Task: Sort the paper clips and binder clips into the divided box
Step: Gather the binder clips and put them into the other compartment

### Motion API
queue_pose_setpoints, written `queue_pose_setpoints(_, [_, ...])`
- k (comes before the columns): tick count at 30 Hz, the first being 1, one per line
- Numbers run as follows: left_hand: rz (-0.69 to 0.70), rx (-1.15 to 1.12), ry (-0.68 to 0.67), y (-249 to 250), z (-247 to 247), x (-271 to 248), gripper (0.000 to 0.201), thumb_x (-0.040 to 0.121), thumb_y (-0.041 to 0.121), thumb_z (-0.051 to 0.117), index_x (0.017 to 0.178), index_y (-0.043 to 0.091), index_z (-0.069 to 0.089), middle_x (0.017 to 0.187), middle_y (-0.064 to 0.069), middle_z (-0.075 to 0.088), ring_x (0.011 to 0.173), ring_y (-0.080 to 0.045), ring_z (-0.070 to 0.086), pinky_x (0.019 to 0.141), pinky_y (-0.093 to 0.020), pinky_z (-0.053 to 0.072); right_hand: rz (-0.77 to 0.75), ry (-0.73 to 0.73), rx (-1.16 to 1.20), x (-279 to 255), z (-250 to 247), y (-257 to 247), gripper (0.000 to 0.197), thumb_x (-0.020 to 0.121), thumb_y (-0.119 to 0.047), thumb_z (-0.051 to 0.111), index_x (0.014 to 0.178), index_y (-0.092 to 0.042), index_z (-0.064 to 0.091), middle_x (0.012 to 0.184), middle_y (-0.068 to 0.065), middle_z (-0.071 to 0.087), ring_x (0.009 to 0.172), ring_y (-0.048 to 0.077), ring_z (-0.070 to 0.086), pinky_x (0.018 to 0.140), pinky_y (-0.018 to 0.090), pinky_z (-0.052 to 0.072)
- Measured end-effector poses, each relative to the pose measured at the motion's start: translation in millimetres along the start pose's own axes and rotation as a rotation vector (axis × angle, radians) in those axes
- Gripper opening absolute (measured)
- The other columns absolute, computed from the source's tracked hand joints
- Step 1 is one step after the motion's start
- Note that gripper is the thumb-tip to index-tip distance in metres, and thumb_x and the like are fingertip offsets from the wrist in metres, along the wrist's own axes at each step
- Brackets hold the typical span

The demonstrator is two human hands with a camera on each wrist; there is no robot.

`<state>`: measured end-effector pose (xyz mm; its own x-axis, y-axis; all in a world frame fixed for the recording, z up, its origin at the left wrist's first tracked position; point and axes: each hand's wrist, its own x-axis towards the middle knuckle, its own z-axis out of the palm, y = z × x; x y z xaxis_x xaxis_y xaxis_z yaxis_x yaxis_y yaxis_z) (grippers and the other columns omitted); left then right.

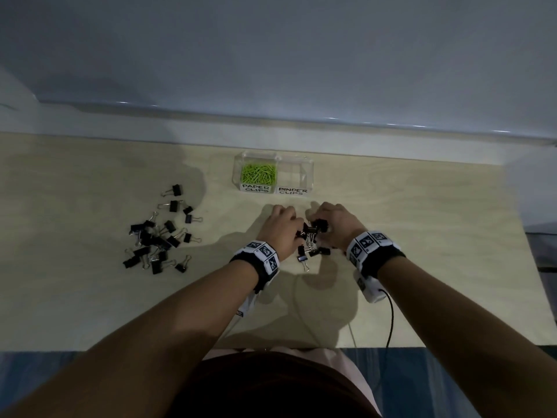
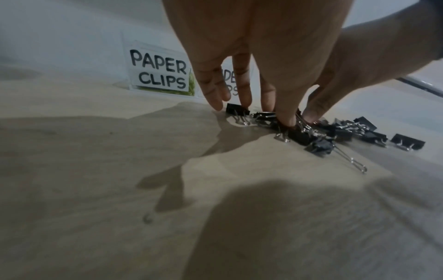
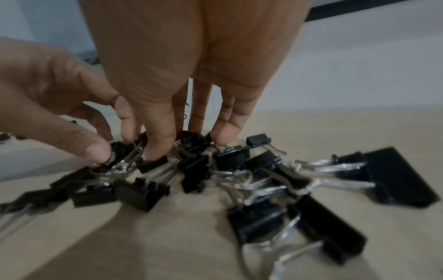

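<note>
Loose binder clips (image 1: 159,236) lie centre-left of frame, untouched. Box (image 1: 310,171) upper centre: paper clips (image 1: 259,174) fill its left cell, the right cell looks empty. Below it, left hand (image 1: 278,229) and right hand (image 1: 339,226) pinch a clip pile (image 1: 312,236), gathering. Next: lift, carry to right cell.

Left label: "PAPER CLIPS", hand-lettered in black on a white paper label (image 1: 256,187) stuck to the front wall of the clear divided box (image 1: 294,159), on the compartment with the green paper clips (image 1: 258,173).
Right label: "BINDER CLIPS", same lettering, on a second white label (image 1: 292,190) fronting the right compartment.
Left wrist view: "PAPER CLIPS" reads plainly (image 2: 159,70); the second label sits mostly behind fingers, only fragments showing, probably "DE" and "PS".
Wristbands: black-and-white square marker patterns (image 1: 266,252), no readable words.
</note>
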<state>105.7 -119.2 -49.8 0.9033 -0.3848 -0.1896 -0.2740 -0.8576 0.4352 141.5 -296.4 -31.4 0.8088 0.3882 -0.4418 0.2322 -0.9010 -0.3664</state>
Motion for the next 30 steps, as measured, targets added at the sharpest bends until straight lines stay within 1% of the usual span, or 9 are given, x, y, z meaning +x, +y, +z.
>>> queue_pose_setpoints(2, [-0.038,-0.029,0.002,2,1,0,0.035,0.08,0.033,0.068,0.109,0.014,0.06,0.119,-0.006,0.044,0.116,-0.029,0.033,0.094,-0.041,0.043,0.018,0.024,-0.007,-2,1,-1,0.048,0.074,-0.017,0.071,0.12,-0.027,0.059,0.118,0.0,0.051,0.104,0.025,0.044,0.095,0.038,0.043])
queue_pose_setpoints(5, [-0.06,-0.038,-0.037,6,3,0,0.046,0.079,0.034,0.069,0.12,0.017,0.056,0.124,-0.007,0.042,0.118,-0.031,0.032,0.096,-0.042,0.043,0.094,0.057,0.051,-5,2,-3,0.052,0.072,-0.018,0.075,0.121,-0.029,0.058,0.124,-0.001,0.045,0.11,0.024,0.04,0.098,0.038,0.043])
queue_pose_setpoints(8, [-0.094,-0.082,-0.071,8,1,1,0.042,0.082,0.029,0.066,0.121,0.017,0.056,0.121,-0.008,0.046,0.116,-0.031,0.035,0.093,-0.043,0.044,0.13,0.07,0.127,-4,4,-5,0.045,0.072,-0.011,0.075,0.114,-0.022,0.064,0.123,0.004,0.045,0.113,0.027,0.043,0.101,0.04,0.042])
queue_pose_setpoints(11, [-0.12,-0.145,-0.074,7,-2,0,0.031,0.084,0.021,0.065,0.113,0.014,0.059,0.113,-0.01,0.05,0.111,-0.031,0.04,0.091,-0.041,0.044,0.146,0.061,0.163,-2,6,-13,0.033,0.072,-0.007,0.072,0.103,-0.015,0.067,0.109,0.009,0.048,0.101,0.028,0.053,0.094,0.037,0.046])
queue_pose_setpoints(15, [-0.161,-0.213,-0.066,-1,-6,-5,0.024,0.081,0.018,0.067,0.105,0.013,0.062,0.107,-0.011,0.052,0.102,-0.031,0.047,0.09,-0.039,0.045,0.181,0.061,0.171,-1,8,-19,0.027,0.07,-0.01,0.075,0.092,-0.018,0.063,0.098,0.004,0.046,0.089,0.024,0.054,0.083,0.031,0.047])
queue_pose_setpoints(18, [-0.191,-0.24,-0.055,-8,-11,-8,0.021,0.078,0.018,0.071,0.098,0.014,0.064,0.102,-0.009,0.052,0.096,-0.026,0.051,0.087,-0.034,0.046,0.185,0.083,0.191,-1,7,-22,0.023,0.07,-0.006,0.074,0.088,-0.016,0.063,0.094,0.004,0.05,0.088,0.025,0.056,0.077,0.027,0.043])
queue_pose_setpoints(22, [-0.229,-0.289,-0.051,-17,-17,-12,0.018,0.075,0.015,0.075,0.091,0.014,0.066,0.096,-0.005,0.047,0.084,-0.021,0.053,0.081,-0.03,0.047,0.201,0.077,0.226,-5,5,-25,0.018,0.07,-0.006,0.075,0.084,-0.014,0.067,0.095,0.005,0.058,0.089,0.022,0.057,0.076,0.025,0.042])
queue_pose_setpoints(27, [-0.246,-0.317,-0.045,-24,-29,-17,0.013,0.073,0.018,0.077,0.083,0.014,0.069,0.093,-0.004,0.051,0.082,-0.019,0.053,0.077,-0.028,0.046,0.274,0.057,0.379,-12,4,-25,0.02,0.069,-0.002,0.076,0.078,-0.017,0.066,0.082,-0.003,0.063,0.078,0.014,0.058,0.073,0.02,0.045])
queue_pose_setpoints(30, [-0.215,-0.325,-0.006,-24,-45,-11,0.014,0.074,0.019,0.076,0.084,0.013,0.07,0.091,-0.003,0.054,0.08,-0.015,0.051,0.075,-0.027,0.045,0.272,0.067,0.47,-17,4,-21,0.021,0.069,-0.003,0.077,0.072,-0.02,0.065,0.079,-0.002,0.067,0.074,0.015,0.062,0.061,0.018,0.048])
